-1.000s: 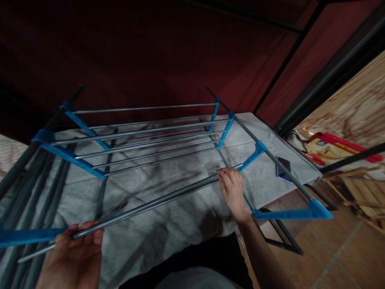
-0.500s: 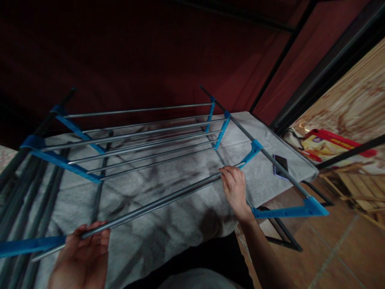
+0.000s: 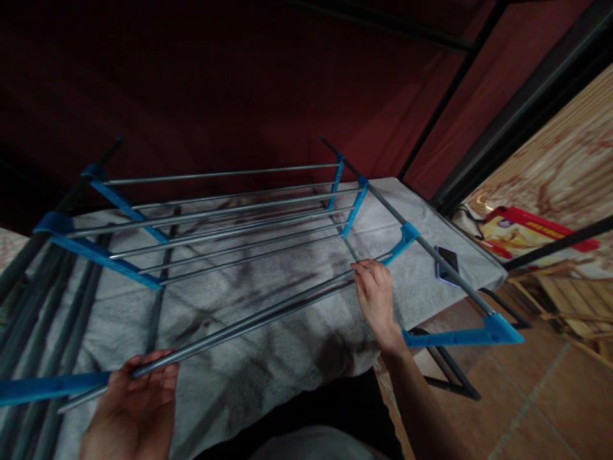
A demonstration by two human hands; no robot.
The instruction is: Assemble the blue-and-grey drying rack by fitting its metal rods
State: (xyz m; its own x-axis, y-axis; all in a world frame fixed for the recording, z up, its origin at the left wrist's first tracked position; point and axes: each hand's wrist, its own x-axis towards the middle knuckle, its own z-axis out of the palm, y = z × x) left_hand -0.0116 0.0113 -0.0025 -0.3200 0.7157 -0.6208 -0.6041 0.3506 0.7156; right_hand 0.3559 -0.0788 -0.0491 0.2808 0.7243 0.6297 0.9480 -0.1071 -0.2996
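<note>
The left hand (image 3: 136, 396) and right hand (image 3: 376, 294) cover bits of the grey bar (image 3: 268, 311) with their fingers wrapped on it. The picture's edge cuts off the near blue arm (image 3: 52, 386). A rack tube (image 3: 389, 207) crosses in front of a phone (image 3: 451, 257). The long bar slants over the grey cloth (image 3: 306, 361), from near left to far right.

blue brackets (image 3: 454, 337), silver rods (image 3: 268, 313), grey cloth (image 3: 230, 377)

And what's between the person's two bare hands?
Two slim grey metal rods lie between left hand and right hand, over plush grey cloth, in the head view.
</note>
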